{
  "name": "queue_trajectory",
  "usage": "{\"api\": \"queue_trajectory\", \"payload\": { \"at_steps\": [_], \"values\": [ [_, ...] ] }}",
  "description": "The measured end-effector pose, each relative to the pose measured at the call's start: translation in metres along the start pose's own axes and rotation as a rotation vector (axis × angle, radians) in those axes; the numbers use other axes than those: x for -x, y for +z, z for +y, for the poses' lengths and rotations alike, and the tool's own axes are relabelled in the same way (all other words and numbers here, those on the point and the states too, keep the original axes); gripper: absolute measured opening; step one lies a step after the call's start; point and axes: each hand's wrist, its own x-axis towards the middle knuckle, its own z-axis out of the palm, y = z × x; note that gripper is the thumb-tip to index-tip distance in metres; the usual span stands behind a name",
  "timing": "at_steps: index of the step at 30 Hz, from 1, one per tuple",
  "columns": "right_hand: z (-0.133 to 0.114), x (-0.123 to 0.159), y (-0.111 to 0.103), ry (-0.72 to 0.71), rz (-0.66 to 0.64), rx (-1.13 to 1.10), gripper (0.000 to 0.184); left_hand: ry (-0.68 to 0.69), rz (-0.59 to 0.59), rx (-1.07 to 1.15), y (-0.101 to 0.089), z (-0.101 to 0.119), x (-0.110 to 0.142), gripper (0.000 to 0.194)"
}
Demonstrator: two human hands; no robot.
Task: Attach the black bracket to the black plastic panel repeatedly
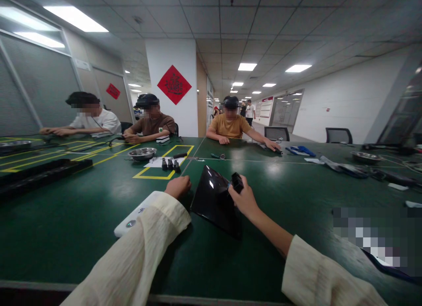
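My right hand point(245, 198) is closed around the upper end of a thick black stem point(236, 182). A wide, glossy black panel point(212, 200) lies just left of that hand, tilted on the green table; together they look like a stand, though the join is dark and partly hidden. My left hand point(178, 187) is curled into a loose fist left of the panel and apart from it. What that fist holds, if anything, is hidden. Beside my left wrist lies a white slab-like device point(135, 216), partly covered by my sleeve.
Several small black parts point(170, 165) stand on white paper inside yellow tape, near a metal bowl point(141, 154). A long black tray point(42, 174) lies left. Cables and bags point(343, 165) are at right. People sit across the green table point(132, 262).
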Motion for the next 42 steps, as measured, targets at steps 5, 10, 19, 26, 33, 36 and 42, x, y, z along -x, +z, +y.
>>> {"api": "queue_trajectory", "payload": {
  "at_steps": [5,10,19,26,33,36,42],
  "values": [
    [-0.002,-0.003,0.012,-0.108,0.009,0.304,0.054,-0.125,0.229,0.076,-0.005,-0.004,-0.001,0.028],
    [-0.012,-0.003,0.02,-0.171,-0.141,0.589,0.061,-0.095,0.349,0.198,0.002,-0.001,-0.006,0.029],
    [-0.019,-0.001,0.01,-0.209,-0.24,0.737,0.06,-0.025,0.273,0.178,0.015,0.006,0.0,0.027],
    [-0.019,0.001,0.007,-0.148,-0.225,0.782,0.059,-0.061,0.266,0.202,0.016,0.015,0.004,0.025],
    [-0.019,0.002,0.0,-0.122,-0.216,0.822,0.063,-0.037,0.301,0.225,0.019,0.019,0.006,0.026],
    [-0.02,0.003,-0.002,-0.122,-0.221,0.838,0.063,-0.026,0.292,0.238,0.021,0.02,0.006,0.026],
    [-0.021,0.006,-0.005,-0.084,-0.198,0.872,0.057,-0.023,0.242,0.21,0.025,0.019,0.003,0.024]
  ]
}}
